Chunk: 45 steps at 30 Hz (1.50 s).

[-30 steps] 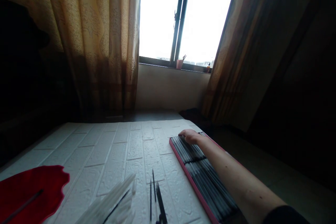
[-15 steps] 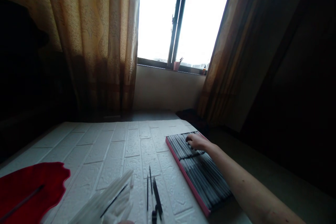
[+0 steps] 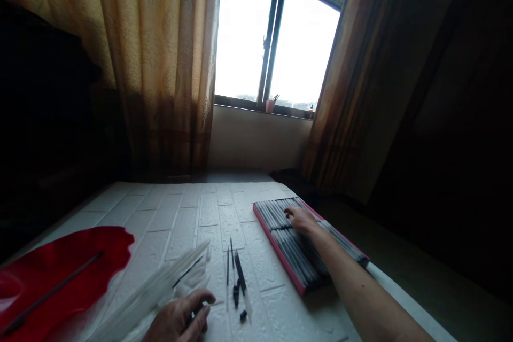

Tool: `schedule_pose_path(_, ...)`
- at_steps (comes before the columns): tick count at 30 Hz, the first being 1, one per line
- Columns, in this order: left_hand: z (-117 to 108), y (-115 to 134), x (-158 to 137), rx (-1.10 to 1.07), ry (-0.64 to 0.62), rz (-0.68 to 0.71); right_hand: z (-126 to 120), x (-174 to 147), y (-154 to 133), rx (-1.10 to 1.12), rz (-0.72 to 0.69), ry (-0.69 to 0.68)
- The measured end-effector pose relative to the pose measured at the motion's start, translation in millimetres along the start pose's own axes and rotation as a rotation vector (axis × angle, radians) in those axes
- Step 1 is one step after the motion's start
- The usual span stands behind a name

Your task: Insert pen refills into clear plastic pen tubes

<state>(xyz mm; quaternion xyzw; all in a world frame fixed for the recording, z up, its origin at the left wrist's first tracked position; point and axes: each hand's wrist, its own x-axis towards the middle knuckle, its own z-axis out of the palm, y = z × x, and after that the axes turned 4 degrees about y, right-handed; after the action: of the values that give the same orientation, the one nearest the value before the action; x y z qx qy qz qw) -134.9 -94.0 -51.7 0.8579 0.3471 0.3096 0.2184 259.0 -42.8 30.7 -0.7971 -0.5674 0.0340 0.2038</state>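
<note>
A shallow pink-edged box [image 3: 276, 248] holds dense rows of grey, dark-ended pens [image 3: 294, 259]. My right hand [image 3: 301, 219] rests over its far row, fingers bent and slightly apart, touching the pens; I see nothing gripped. Low in the middle, my left hand [image 3: 180, 316] is loosely curled with a gap between thumb and forefinger, and a thin pale sliver shows by its fingertips. Just right of it lie thin dark refills [image 3: 228, 267], a dark-ended clear pen piece [image 3: 240, 275] and small black caps [image 3: 243, 315]. Behind and left of that hand is a pile of clear tubes [image 3: 160, 278].
A red scalloped tray [image 3: 80, 256] with a dark stick [image 3: 56, 291] in it lies on the left of the white brick-patterned table [image 3: 160, 219]. Beyond are curtains [image 3: 160, 53] and a window, with a pink cup [image 3: 270, 106] on its sill.
My left hand has come up into view beside the clear tubes and refills. My right hand stays over the box's far row. The view has shifted, showing more of the red tray.
</note>
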Motion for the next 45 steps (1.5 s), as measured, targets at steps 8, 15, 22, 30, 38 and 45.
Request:
schedule_pose_path(8,-4,18,3,0.068,0.050,-0.022,12,-60,-35,0.148,-0.253,0.341)
schedule_pose_path(15,-10,37,-7,0.238,0.004,0.163,62,-125,-98,0.312,-0.679,0.409)
schedule_pose_path(22,-5,38,-14,0.469,-0.036,0.338,75,-127,-111,0.364,-0.797,0.345)
schedule_pose_path(30,-9,33,-13,0.650,-0.129,0.348,81,-120,-101,0.389,-0.827,0.323)
schedule_pose_path(38,-83,52,-9,0.746,-0.161,-0.058,70,-120,-102,0.396,-0.858,0.367)
schedule_pose_path(45,-94,47,-33,0.804,-0.179,-0.242,60,-118,-104,0.407,-0.795,0.434)
